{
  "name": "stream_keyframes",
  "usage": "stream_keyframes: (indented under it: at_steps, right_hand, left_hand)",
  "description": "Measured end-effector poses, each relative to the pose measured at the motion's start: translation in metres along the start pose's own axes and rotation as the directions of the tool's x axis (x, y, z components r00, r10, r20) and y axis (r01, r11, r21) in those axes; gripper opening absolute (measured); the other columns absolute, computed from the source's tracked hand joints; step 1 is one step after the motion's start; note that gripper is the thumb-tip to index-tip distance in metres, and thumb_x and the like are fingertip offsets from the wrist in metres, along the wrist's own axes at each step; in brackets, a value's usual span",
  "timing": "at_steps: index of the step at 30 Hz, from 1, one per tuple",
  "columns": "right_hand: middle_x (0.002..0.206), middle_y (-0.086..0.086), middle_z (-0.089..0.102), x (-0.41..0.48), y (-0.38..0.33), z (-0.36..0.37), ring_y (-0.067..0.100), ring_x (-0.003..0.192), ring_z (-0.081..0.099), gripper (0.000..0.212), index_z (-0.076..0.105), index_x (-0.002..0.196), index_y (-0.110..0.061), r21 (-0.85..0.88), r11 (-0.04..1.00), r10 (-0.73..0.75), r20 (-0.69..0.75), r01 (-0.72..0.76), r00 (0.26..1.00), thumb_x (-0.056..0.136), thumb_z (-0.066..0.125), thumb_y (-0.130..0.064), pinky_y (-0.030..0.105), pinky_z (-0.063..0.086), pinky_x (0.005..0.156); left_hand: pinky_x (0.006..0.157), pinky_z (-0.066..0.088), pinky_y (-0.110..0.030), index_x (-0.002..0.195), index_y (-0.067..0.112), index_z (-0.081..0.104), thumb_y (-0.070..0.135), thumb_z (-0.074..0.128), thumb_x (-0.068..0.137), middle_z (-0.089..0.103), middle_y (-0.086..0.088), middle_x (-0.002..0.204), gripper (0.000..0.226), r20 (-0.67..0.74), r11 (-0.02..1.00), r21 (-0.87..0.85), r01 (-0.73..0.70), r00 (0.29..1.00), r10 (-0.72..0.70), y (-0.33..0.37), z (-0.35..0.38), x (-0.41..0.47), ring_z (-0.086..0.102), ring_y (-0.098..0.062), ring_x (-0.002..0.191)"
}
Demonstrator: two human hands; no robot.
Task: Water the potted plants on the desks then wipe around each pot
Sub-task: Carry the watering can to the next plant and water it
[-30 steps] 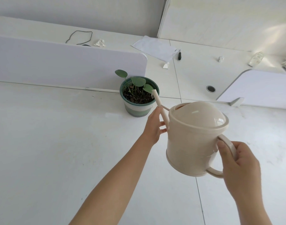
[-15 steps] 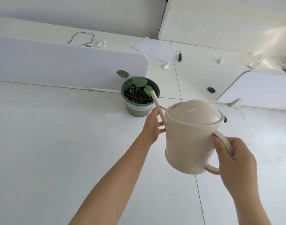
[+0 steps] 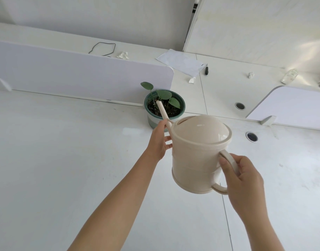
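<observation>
beige watering can (image 3: 197, 156) | right hand (image 3: 244, 176) grips handle (image 3: 230, 158) | left hand (image 3: 158, 142) fingers (image 3: 167, 138) pinch spout (image 3: 161, 111)

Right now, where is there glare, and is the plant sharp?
Head view: glare spot on the beige plastic watering can; light bleaches the far-right wall; the green round plant pot is sharp; shadows on the white desk are faint.
</observation>
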State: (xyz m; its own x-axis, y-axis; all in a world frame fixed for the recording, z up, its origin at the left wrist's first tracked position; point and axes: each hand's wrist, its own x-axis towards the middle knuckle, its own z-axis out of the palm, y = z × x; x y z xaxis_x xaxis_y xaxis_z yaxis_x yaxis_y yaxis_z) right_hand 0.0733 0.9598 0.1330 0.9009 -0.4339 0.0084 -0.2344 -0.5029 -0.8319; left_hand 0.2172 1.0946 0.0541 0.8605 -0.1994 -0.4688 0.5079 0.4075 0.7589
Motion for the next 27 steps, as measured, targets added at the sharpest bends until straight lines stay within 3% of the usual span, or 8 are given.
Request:
stream_keyframes:
  at_steps: [3,7,11,15,18,24,27]
  right_hand:
    - [0.074,0.013,0.059,-0.007,0.007,-0.004,0.004,0.053,0.046,0.004,0.055,0.084,-0.021,0.007,1.0,0.017,0.005,-0.017,1.0,0.088,0.054,-0.022,0.008,0.04,0.05]
    - [0.075,0.002,0.058,-0.023,0.021,-0.012,0.014,0.064,0.05,0.006,0.056,0.09,-0.015,0.038,0.996,0.076,0.005,-0.076,0.997,0.089,0.052,-0.021,0.005,0.04,0.046]
    - [0.079,-0.006,0.06,-0.04,0.043,-0.018,0.008,0.072,0.052,0.005,0.055,0.093,-0.017,0.052,0.989,0.139,-0.001,-0.139,0.99,0.09,0.051,-0.017,0.018,0.038,0.053]
    - [0.081,-0.009,0.058,-0.052,0.074,-0.019,0.006,0.076,0.052,0.008,0.055,0.094,-0.014,0.069,0.98,0.184,0.03,-0.186,0.982,0.09,0.049,-0.009,0.017,0.036,0.059]
    - [0.082,-0.008,0.057,-0.057,0.098,-0.015,0.014,0.078,0.051,0.009,0.053,0.094,-0.013,0.051,0.977,0.205,0.076,-0.209,0.976,0.091,0.048,-0.008,0.018,0.036,0.064]
    - [0.083,0.0,0.056,-0.059,0.131,-0.005,0.02,0.082,0.049,0.006,0.052,0.094,-0.009,0.018,0.971,0.233,0.158,-0.238,0.96,0.091,0.046,-0.009,0.018,0.037,0.065]
    - [0.086,0.001,0.057,-0.06,0.138,0.001,0.024,0.088,0.051,0.006,0.052,0.094,-0.009,-0.001,0.973,0.227,0.202,-0.232,0.953,0.091,0.047,-0.008,0.028,0.038,0.066]
  left_hand:
    - [0.058,0.046,-0.026,0.083,0.02,0.054,0.028,0.043,0.091,0.055,0.008,0.092,0.016,0.01,0.999,-0.029,0.022,1.0,-0.022,-0.006,0.0,-0.01,0.055,-0.013,0.073]
    - [0.06,0.047,-0.03,0.094,0.016,0.053,0.029,0.04,0.091,0.054,0.006,0.1,0.019,0.023,0.998,-0.005,0.057,0.998,-0.057,-0.022,-0.001,-0.02,0.056,-0.02,0.076]
    - [0.064,0.049,-0.033,0.092,0.018,0.054,0.029,0.038,0.093,0.054,0.001,0.105,0.019,0.007,0.997,0.038,0.071,0.997,-0.071,-0.035,0.003,-0.032,0.057,-0.02,0.077]
    - [0.09,0.045,-0.044,0.115,0.019,0.054,0.034,0.039,0.093,0.054,0.0,0.126,0.03,-0.049,0.994,0.072,0.086,0.995,-0.083,-0.049,-0.005,-0.042,0.058,-0.025,0.107]
    - [0.092,0.041,-0.043,0.125,0.017,0.05,0.033,0.037,0.094,0.054,0.001,0.129,0.037,-0.082,0.991,0.103,0.084,0.994,-0.076,-0.054,-0.016,-0.054,0.053,-0.024,0.116]
    - [0.094,0.041,-0.042,0.119,0.015,0.053,0.03,0.039,0.093,0.056,-0.002,0.128,0.033,-0.129,0.988,0.149,0.039,0.991,-0.02,-0.064,-0.04,-0.073,0.056,-0.022,0.11]
    - [0.09,0.042,-0.04,0.107,0.02,0.054,0.03,0.04,0.094,0.056,-0.003,0.127,0.021,-0.147,0.984,0.177,0.009,0.989,0.018,-0.067,-0.055,-0.085,0.056,-0.023,0.113]
